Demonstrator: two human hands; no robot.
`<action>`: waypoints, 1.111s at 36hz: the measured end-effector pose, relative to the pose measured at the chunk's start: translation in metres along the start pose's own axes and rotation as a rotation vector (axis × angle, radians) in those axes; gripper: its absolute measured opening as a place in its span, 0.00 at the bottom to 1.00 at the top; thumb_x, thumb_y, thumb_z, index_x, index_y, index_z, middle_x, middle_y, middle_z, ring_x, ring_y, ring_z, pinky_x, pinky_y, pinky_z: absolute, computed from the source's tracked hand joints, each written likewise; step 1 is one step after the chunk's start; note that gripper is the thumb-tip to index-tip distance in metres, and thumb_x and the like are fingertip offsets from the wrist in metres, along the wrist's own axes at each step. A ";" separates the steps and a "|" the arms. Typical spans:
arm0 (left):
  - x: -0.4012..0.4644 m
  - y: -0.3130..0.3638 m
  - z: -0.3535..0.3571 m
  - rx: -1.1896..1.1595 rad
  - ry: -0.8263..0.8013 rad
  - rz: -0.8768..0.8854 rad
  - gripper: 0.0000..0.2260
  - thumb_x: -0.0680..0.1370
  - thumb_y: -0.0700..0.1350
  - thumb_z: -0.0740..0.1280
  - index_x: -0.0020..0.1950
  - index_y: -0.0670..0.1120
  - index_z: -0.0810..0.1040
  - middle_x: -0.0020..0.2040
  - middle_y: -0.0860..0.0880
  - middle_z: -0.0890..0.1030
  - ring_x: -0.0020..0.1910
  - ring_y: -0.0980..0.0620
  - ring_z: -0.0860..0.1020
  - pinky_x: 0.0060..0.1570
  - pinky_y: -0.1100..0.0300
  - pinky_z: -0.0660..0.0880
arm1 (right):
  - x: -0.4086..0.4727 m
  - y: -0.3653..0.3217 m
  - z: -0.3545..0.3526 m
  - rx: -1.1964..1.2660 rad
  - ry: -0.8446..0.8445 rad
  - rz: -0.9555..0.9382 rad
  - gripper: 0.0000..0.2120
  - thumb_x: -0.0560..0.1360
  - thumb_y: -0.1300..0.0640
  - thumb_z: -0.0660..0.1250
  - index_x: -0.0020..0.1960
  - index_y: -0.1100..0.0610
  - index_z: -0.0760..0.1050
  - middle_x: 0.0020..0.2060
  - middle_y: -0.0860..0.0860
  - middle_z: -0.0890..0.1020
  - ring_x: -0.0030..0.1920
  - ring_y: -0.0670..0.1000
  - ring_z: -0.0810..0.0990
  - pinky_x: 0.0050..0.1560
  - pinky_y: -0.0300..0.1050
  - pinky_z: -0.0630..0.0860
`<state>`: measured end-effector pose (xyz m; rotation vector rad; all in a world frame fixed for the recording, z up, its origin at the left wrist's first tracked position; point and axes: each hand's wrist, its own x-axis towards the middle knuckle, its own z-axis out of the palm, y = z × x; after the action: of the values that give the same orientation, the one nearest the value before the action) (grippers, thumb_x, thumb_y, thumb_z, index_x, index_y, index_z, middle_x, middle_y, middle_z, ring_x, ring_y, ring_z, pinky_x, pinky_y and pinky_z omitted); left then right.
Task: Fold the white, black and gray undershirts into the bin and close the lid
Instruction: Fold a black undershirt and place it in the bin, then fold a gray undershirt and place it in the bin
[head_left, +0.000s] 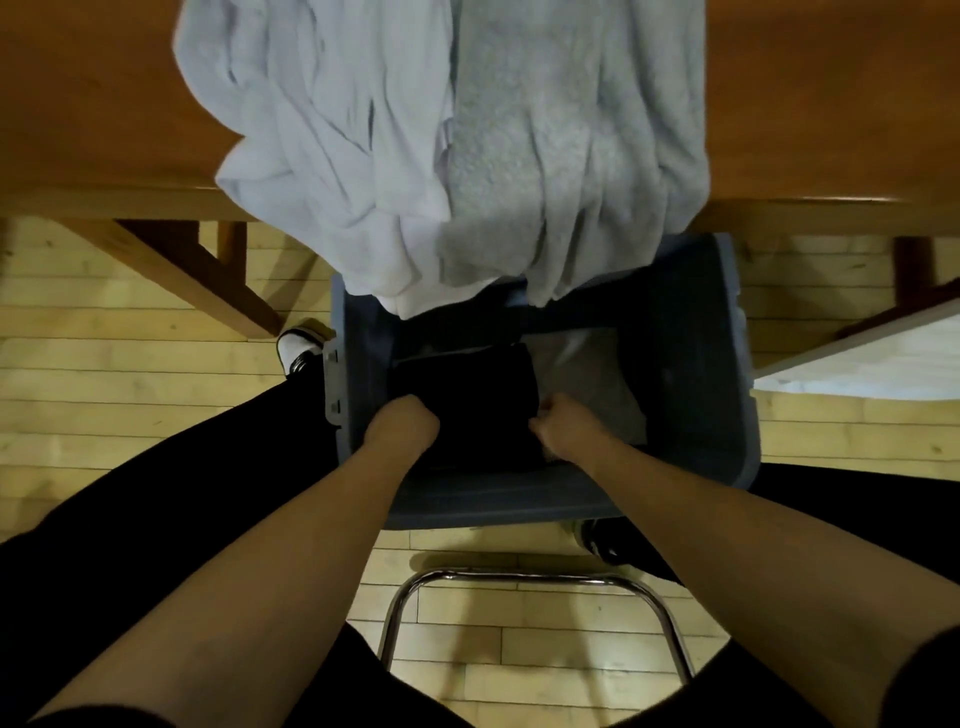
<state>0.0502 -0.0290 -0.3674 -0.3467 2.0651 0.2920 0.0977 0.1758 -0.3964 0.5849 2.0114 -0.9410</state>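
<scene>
**Black shirt going into the bin**

Two bare forearms reach down from the seat, over a chrome chair frame (530, 613) and the wood floor (130, 415). Left hand (402, 423) is curled closed, gripping the left edge of the folded black shirt (467, 400). Right hand (563, 428) is curled closed too, knuckles up, holding the shirt's right edge. That one black shirt sits low inside the gray bin (696, 364), toward its left side, with bare bin floor showing to the right of it.

One bin, standing on the floor between the person's legs, open on top. Two more shirts lie unfolded on the counter (831, 104), side by side and touching: one white shirt (322, 135) on the left, one gray shirt (571, 156) on the right. Both hang over the counter's near edge, their ends drooping above the bin's far rim.
</scene>
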 end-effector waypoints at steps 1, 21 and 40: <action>-0.004 0.007 -0.005 -0.043 0.008 0.023 0.07 0.82 0.43 0.59 0.50 0.40 0.74 0.49 0.41 0.78 0.45 0.46 0.75 0.43 0.54 0.73 | -0.006 -0.004 -0.005 -0.022 -0.015 -0.022 0.07 0.79 0.55 0.63 0.45 0.57 0.72 0.40 0.52 0.75 0.41 0.50 0.75 0.35 0.42 0.69; -0.161 0.081 -0.119 0.293 1.094 1.016 0.16 0.71 0.47 0.69 0.57 0.42 0.77 0.56 0.43 0.77 0.55 0.41 0.75 0.49 0.48 0.71 | -0.130 -0.107 -0.173 -0.609 0.796 -1.029 0.25 0.70 0.49 0.71 0.64 0.57 0.75 0.62 0.54 0.77 0.62 0.58 0.75 0.59 0.53 0.71; -0.144 0.093 -0.129 0.330 1.035 1.001 0.16 0.71 0.44 0.58 0.47 0.40 0.82 0.45 0.42 0.82 0.42 0.42 0.82 0.32 0.51 0.78 | -0.124 -0.119 -0.181 -0.481 0.722 -0.832 0.18 0.81 0.58 0.63 0.70 0.55 0.74 0.72 0.52 0.72 0.74 0.54 0.67 0.74 0.45 0.58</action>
<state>-0.0186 0.0313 -0.1734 0.9867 3.1088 0.3882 -0.0012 0.2377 -0.1757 -0.2774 3.1123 -0.6683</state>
